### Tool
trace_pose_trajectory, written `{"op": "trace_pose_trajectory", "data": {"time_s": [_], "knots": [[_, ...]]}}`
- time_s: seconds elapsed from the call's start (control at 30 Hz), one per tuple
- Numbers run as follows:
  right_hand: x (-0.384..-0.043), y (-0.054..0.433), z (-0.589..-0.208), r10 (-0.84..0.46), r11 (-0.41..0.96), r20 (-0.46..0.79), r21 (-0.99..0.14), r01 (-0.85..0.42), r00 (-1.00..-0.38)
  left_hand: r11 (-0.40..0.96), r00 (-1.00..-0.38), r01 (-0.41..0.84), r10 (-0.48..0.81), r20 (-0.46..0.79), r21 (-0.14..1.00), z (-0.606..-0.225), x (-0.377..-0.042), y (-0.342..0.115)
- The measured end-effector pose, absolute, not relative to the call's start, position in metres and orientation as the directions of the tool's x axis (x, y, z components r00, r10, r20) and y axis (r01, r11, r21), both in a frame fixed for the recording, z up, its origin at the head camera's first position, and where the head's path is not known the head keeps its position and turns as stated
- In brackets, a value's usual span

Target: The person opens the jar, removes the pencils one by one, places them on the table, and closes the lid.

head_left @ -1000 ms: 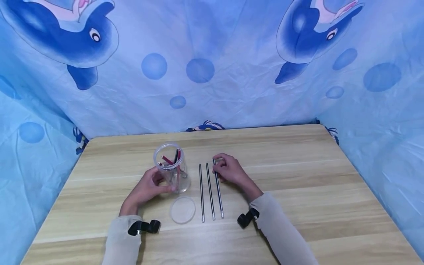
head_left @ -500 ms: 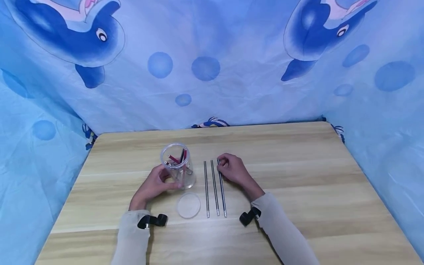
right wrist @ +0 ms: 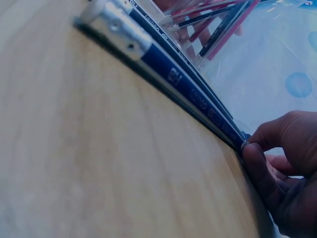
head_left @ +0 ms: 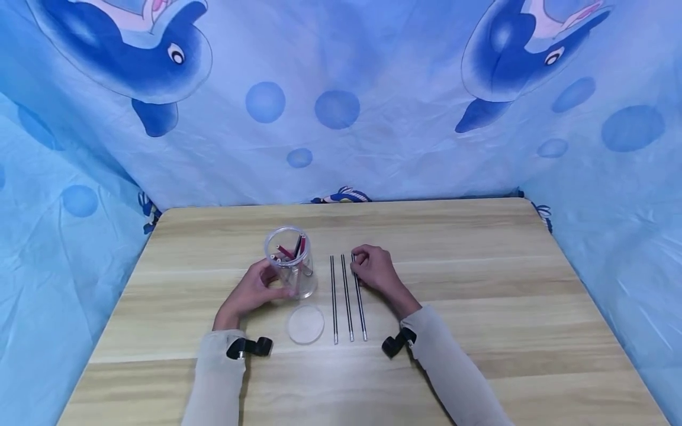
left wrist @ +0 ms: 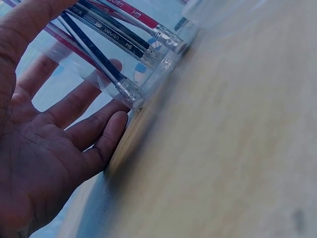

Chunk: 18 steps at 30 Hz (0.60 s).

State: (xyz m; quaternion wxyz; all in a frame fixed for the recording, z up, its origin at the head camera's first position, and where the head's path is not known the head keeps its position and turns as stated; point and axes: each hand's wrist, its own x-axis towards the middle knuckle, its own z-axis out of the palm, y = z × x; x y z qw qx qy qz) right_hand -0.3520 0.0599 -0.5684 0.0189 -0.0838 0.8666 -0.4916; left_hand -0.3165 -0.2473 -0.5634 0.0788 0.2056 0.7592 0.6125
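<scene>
A clear round jar with no lid on it stands at the left of the middle, several red and dark pencils leaning inside. My left hand holds the jar low on its side, thumb in front and fingers curving behind. To the jar's right, three dark pencils lie side by side on the table, silver ends toward me. My right hand pinches the far end of the rightmost pencil between thumb and index finger. In the right wrist view, that blue pencil runs from its silver end to the fingertips.
A round translucent lid lies flat in front of the jar, left of the middle pencil and the left pencil. The wooden table ends at a blue dolphin-print curtain.
The head view has shifted slightly, so everything sits a little farther right. My right thumb and index finger have drawn together on the rightmost pencil's far end. My left hand stays on the jar.
</scene>
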Motion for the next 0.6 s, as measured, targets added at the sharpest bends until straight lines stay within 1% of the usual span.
{"op": "trace_pose_trajectory", "data": {"time_s": [0.3, 0.47, 0.6], "knots": [[-0.3484, 0.0545, -0.5697, -0.139, 0.464, 0.002, -0.883, -0.067, -0.990, 0.163, -0.910, 0.210, 0.393, 0.131, 0.964, -0.5668, -0.3110, -0.2513], [-0.3462, 0.0559, -0.5701, -0.107, 0.432, 0.009, -0.900, -0.055, -0.994, 0.161, -0.906, 0.225, 0.398, 0.145, 0.961, -0.5663, -0.3121, -0.2502], [-0.3473, 0.0570, -0.5698, -0.097, 0.432, 0.018, -0.900, -0.058, -0.995, 0.163, -0.905, 0.224, 0.401, 0.143, 0.961, -0.5644, -0.3139, -0.2499]]}}
